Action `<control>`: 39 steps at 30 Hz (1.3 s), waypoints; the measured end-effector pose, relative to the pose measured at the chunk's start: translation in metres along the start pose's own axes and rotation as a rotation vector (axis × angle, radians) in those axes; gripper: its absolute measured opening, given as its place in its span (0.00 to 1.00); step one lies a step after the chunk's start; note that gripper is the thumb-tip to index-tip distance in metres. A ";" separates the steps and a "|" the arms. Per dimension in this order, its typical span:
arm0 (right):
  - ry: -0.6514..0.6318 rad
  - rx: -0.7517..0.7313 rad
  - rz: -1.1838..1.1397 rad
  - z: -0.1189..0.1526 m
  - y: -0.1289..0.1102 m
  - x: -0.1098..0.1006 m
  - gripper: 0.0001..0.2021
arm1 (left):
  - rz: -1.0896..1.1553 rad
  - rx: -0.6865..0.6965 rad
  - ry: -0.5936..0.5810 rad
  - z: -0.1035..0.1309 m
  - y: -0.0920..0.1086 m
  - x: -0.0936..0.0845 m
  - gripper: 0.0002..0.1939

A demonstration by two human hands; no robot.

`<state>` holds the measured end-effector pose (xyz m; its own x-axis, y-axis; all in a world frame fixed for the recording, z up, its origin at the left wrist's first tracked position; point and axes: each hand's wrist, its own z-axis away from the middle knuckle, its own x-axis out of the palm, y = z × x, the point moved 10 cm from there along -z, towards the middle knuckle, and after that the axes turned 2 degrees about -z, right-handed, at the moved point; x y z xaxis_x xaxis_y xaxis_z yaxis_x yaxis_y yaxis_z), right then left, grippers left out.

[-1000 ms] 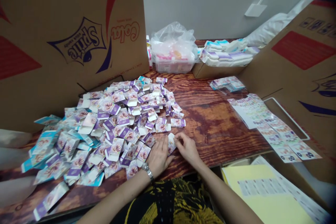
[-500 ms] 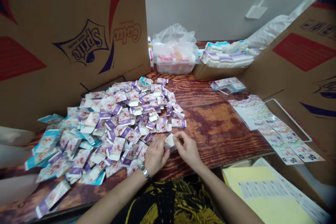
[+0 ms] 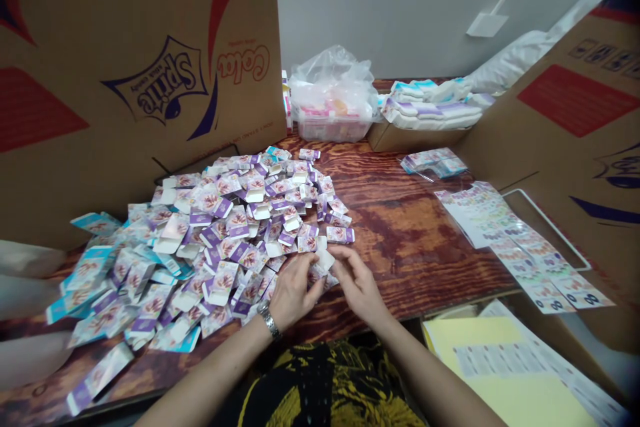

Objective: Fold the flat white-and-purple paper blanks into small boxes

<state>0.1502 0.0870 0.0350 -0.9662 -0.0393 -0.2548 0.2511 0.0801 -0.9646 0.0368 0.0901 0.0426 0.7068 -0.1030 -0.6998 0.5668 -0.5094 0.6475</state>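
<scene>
Between my hands, low over the table's front part, is a small printed carton [image 3: 323, 261] with its white end flaps up. My left hand [image 3: 296, 288], with a metal watch on the wrist, grips the carton's left side between thumb and fingers. On the other side, my right hand [image 3: 358, 283] has its fingertips pressed on the carton and its flaps. Just left of my hands spreads a heap of small purple-and-white cartons [image 3: 223, 280], several with flaps open. Flatter blue-edged cartons [image 3: 93, 270] lie at the heap's left.
Large cardboard boxes stand at left [image 3: 150, 80] and right [image 3: 575, 120]. At the back are a plastic-bagged tub [image 3: 333, 123] and a tray of packets [image 3: 430, 117]. Sticker sheets [image 3: 520, 247] lie on the wooden table [image 3: 405, 220] at right; yellow paper [image 3: 505, 353] is below.
The carton's white flaps now stand open and higher between my hands. My right fingers have moved from pinching its top to its right side; my left hand barely shifted.
</scene>
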 end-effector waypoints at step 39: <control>-0.239 0.125 0.935 -0.006 0.082 -0.001 0.26 | -0.282 0.132 -0.111 0.002 -0.004 0.030 0.29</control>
<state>0.1716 0.0996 -0.0434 -0.3401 -0.2160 -0.9153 0.9287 0.0758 -0.3630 0.0551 0.0878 0.0184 0.4752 -0.0308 -0.8794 0.6691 -0.6364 0.3838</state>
